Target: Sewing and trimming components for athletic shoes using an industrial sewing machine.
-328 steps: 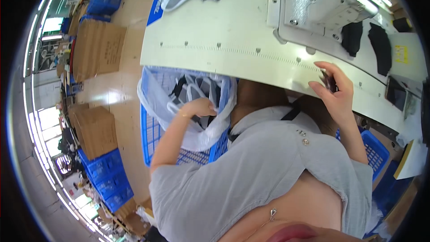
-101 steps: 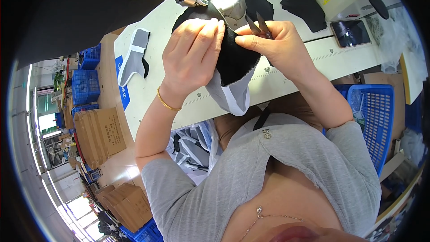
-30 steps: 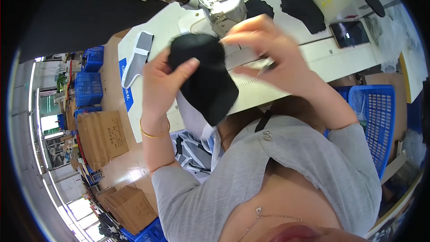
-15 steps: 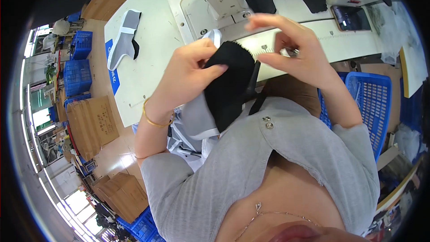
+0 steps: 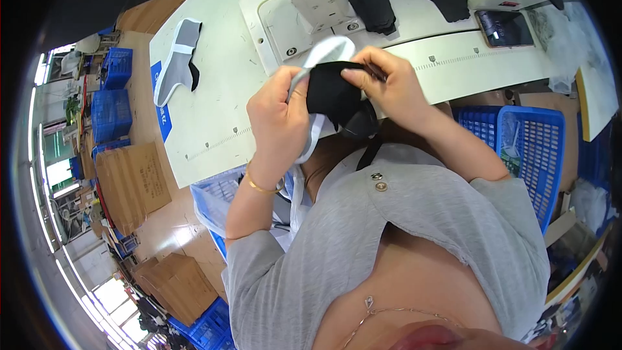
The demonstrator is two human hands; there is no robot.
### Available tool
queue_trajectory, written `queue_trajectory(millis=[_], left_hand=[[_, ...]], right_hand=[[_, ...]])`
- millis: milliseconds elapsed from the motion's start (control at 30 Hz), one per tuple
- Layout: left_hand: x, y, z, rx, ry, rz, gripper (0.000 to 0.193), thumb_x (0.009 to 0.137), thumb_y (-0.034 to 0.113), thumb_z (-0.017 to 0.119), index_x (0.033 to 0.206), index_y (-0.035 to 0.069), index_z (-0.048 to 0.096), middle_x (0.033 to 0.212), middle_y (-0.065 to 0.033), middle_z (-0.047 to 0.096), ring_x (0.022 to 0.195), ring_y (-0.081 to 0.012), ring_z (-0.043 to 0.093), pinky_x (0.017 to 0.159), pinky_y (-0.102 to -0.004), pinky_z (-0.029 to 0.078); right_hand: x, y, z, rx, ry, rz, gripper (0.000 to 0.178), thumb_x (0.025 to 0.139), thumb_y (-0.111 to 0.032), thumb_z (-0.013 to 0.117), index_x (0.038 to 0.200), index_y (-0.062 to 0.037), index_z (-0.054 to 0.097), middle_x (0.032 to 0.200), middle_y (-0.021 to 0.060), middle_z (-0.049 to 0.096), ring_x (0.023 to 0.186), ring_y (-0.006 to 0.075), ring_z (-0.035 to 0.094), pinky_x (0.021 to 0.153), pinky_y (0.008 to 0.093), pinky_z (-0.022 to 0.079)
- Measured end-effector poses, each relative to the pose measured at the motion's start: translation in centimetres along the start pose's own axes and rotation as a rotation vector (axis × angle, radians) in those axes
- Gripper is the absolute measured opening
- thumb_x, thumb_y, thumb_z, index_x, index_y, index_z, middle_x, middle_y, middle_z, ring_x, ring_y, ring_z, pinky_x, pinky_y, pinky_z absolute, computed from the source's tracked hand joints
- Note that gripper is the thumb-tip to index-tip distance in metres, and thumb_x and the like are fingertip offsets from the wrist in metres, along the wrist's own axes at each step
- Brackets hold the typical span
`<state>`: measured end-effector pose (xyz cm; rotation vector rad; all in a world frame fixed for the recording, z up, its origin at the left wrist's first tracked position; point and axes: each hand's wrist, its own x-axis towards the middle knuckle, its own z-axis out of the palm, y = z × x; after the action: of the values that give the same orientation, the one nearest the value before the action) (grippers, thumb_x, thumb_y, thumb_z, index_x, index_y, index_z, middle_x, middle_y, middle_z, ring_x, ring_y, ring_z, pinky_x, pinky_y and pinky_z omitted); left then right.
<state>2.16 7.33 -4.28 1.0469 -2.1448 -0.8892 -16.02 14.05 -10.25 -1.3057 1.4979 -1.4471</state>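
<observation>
On my feed, top edge cuts off the sewing machine [image 5: 317, 0]. Left hand [image 5: 282, 107] hides part of the black-and-grey fabric piece [image 5: 330, 94]; white rim [image 5: 337, 45] blurred. Dark object [image 5: 378, 73] in right hand [image 5: 398, 87] mostly covered; I cannot identify it. Left forearm [image 5: 249, 210] partly hides lined basket [image 5: 210, 204].

Just toward twelve o'clock from the middle of the view, the cloth piece [image 5: 330, 94] pairs deep black with grey and white edging, while at ten o'clock a second piece [image 5: 176, 59] is grey, trimmed in white with a black patch, near a blue label [image 5: 162, 102] on the off-white bench [image 5: 223, 94], which carries dark ruler ticks. At one o'clock the cut panels [image 5: 370, 1] are plain black, and at three the basket [image 5: 534, 155] is blue with a lattice pattern. Cartons [image 5: 133, 188] at nine are brown, and the shirt [image 5: 389, 220] toward five is soft grey.
</observation>
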Motion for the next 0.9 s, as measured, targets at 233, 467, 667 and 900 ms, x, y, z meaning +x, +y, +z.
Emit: queue_trajectory(millis=[233,467,667,900], left_hand=[[2.1,-0.2,1.1,0.073,0.084,-0.035,0.014,0.094,0.012,0.060,0.087,0.000,0.062,0.062,-0.0052,0.052,0.057,-0.0125,0.044,0.054,-0.0283,0.036],[2.1,0.0,0.8,0.021,0.075,-0.116,0.015,0.094,0.012,0.062,0.088,-0.001,0.065,0.064,0.0022,0.053,0.062,-0.0049,0.044,0.056,-0.0231,0.037],[2.1,0.1,0.9,0.006,0.094,-0.074,0.015,0.094,0.012,0.062,0.089,-0.001,0.065,0.065,0.0027,0.052,0.063,-0.0044,0.043,0.056,-0.0226,0.036],[1.7,-0.1,0.7,-0.035,0.103,-0.114,0.016,0.094,0.013,0.062,0.089,-0.001,0.065,0.065,0.0038,0.051,0.063,-0.0043,0.042,0.056,-0.0224,0.035]], right_hand=[[12.1,0.6,-8.4,-0.559,0.215,-0.284,0.021,0.082,-0.014,0.072,0.099,-0.0025,0.065,0.102,0.0138,0.065,0.094,0.0276,0.065,0.078,0.0366,0.051],[13.7,1.7,-9.4,-0.684,-0.012,-0.355,0.020,0.079,-0.009,0.073,0.095,-0.0018,0.063,0.092,0.0142,0.061,0.086,0.0307,0.062,0.077,0.0380,0.050],[14.1,1.6,-9.6,-0.630,-0.048,-0.322,0.018,0.078,-0.007,0.074,0.091,-0.0006,0.064,0.085,0.0134,0.061,0.083,0.0299,0.062,0.074,0.0374,0.049],[13.3,1.3,-9.2,-0.446,0.042,-0.249,0.011,0.081,-0.008,0.071,0.088,0.0004,0.069,0.097,0.0138,0.067,0.084,0.0254,0.065,0.073,0.0330,0.051]])
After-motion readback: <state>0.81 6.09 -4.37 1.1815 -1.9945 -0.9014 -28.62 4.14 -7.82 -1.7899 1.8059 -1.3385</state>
